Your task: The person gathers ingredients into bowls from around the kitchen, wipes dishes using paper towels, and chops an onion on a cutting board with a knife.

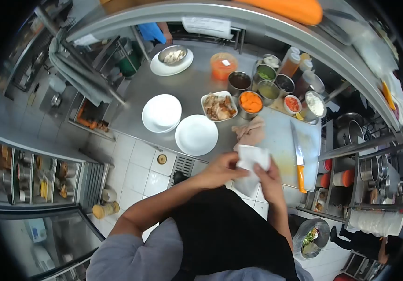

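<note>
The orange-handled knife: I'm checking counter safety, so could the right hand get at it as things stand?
Probably yes: the knife lies uncovered near the right hand, though that hand is holding a white sheet.

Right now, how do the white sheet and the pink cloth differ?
The white sheet is held between the left hand and right hand; the pink cloth lies on the counter. The sheet is bright white, the cloth dusky pink. The sheet looks flatter, the cloth crumpled. Both look soft.
</note>
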`<control>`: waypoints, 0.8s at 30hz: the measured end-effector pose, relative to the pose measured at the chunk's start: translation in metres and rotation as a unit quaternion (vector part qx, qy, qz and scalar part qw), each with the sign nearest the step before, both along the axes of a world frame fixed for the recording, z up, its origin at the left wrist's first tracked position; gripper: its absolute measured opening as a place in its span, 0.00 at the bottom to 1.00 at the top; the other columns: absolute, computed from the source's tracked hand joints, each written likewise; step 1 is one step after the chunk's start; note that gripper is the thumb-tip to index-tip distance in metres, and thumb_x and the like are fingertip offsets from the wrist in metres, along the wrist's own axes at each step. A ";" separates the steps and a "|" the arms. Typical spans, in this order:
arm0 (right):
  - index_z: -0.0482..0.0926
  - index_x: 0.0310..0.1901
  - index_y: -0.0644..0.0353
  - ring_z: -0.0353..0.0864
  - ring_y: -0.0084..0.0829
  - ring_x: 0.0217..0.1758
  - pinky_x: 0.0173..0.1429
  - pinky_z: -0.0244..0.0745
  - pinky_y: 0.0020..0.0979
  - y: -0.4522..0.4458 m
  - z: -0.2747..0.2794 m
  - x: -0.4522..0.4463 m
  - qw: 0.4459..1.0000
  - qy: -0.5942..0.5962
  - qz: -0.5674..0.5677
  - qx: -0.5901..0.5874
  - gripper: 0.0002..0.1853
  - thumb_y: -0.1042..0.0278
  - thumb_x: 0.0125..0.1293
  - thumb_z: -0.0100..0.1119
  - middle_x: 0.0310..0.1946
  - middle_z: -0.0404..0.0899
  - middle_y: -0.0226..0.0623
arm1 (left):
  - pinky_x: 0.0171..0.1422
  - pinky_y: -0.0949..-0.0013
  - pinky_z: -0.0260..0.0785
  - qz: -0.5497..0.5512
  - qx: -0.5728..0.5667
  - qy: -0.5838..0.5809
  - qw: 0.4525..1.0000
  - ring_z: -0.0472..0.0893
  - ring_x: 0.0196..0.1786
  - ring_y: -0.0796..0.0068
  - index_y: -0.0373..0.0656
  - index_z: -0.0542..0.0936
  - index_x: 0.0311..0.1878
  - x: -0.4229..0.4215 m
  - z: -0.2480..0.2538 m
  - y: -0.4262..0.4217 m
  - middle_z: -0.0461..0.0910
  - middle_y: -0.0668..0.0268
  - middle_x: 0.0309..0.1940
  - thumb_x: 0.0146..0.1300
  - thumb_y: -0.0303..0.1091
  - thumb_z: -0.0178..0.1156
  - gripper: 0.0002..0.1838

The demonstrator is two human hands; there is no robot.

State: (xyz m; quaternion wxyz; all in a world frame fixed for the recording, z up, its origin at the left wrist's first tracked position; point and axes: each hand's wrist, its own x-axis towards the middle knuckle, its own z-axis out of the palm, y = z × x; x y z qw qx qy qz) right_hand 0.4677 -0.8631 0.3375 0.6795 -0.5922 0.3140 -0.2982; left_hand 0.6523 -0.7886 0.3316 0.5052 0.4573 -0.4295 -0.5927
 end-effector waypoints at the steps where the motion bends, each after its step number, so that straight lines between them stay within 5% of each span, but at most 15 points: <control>1: 0.73 0.60 0.64 0.76 0.22 0.50 0.57 0.72 0.27 0.001 -0.014 0.019 0.999 0.000 0.029 0.039 0.19 0.68 0.71 0.61 0.48 0.79 0.31 | 0.45 0.76 0.72 0.051 0.044 -0.040 0.997 0.78 0.40 0.86 0.39 0.81 0.43 0.020 -0.035 0.013 0.81 0.73 0.35 0.65 0.28 0.68 0.07; 6: 0.76 0.52 0.65 0.79 0.22 0.43 0.48 0.76 0.30 -0.022 -0.068 0.098 0.980 0.167 0.109 -0.004 0.17 0.65 0.68 0.66 0.42 0.82 0.32 | 0.34 0.77 0.67 0.266 0.077 -0.041 0.960 0.75 0.29 0.87 0.41 0.79 0.34 0.096 -0.114 0.047 0.78 0.74 0.27 0.66 0.29 0.66 0.06; 10: 0.78 0.47 0.65 0.82 0.30 0.35 0.40 0.76 0.35 -0.048 -0.164 0.165 0.978 0.175 0.069 -0.090 0.17 0.63 0.62 0.70 0.32 0.83 0.39 | 0.29 0.75 0.70 0.307 0.081 -0.109 0.942 0.77 0.25 0.82 0.38 0.78 0.35 0.147 -0.154 0.049 0.79 0.69 0.27 0.66 0.29 0.65 0.06; 13: 0.78 0.50 0.64 0.82 0.41 0.39 0.43 0.77 0.38 -0.047 -0.175 0.192 0.925 0.295 0.034 -0.238 0.20 0.64 0.59 0.72 0.38 0.81 0.44 | 0.27 0.73 0.73 0.272 0.084 -0.210 0.935 0.82 0.25 0.75 0.37 0.77 0.39 0.185 -0.179 0.060 0.80 0.63 0.27 0.68 0.36 0.65 0.11; 16: 0.79 0.53 0.61 0.78 0.48 0.49 0.51 0.74 0.44 -0.030 -0.180 0.205 0.871 0.269 -0.066 -0.405 0.24 0.64 0.55 0.74 0.48 0.78 0.45 | 0.24 0.68 0.76 0.273 0.241 -0.034 0.931 0.84 0.26 0.69 0.36 0.75 0.47 0.219 -0.155 0.090 0.81 0.58 0.31 0.71 0.46 0.61 0.19; 19: 0.80 0.53 0.59 0.72 0.46 0.59 0.59 0.69 0.46 -0.007 -0.156 0.208 0.800 0.300 -0.105 -0.509 0.25 0.65 0.52 0.75 0.56 0.73 0.43 | 0.24 0.61 0.81 0.328 0.258 0.018 0.909 0.86 0.28 0.60 0.39 0.63 0.61 0.260 -0.144 0.095 0.80 0.52 0.34 0.71 0.59 0.54 0.33; 22: 0.82 0.51 0.58 0.71 0.46 0.59 0.61 0.66 0.46 0.016 -0.173 0.208 0.804 0.308 -0.019 -0.508 0.23 0.65 0.52 0.74 0.55 0.74 0.41 | 0.25 0.60 0.82 0.301 0.257 -0.006 0.918 0.85 0.27 0.59 0.39 0.61 0.63 0.296 -0.133 0.075 0.80 0.50 0.34 0.70 0.62 0.55 0.35; 24: 0.82 0.50 0.58 0.71 0.46 0.59 0.60 0.67 0.46 0.023 -0.182 0.220 0.802 0.322 -0.020 -0.503 0.22 0.66 0.52 0.74 0.55 0.74 0.42 | 0.26 0.59 0.83 0.288 0.236 -0.002 0.928 0.86 0.28 0.58 0.37 0.58 0.64 0.312 -0.141 0.064 0.80 0.48 0.35 0.74 0.51 0.52 0.29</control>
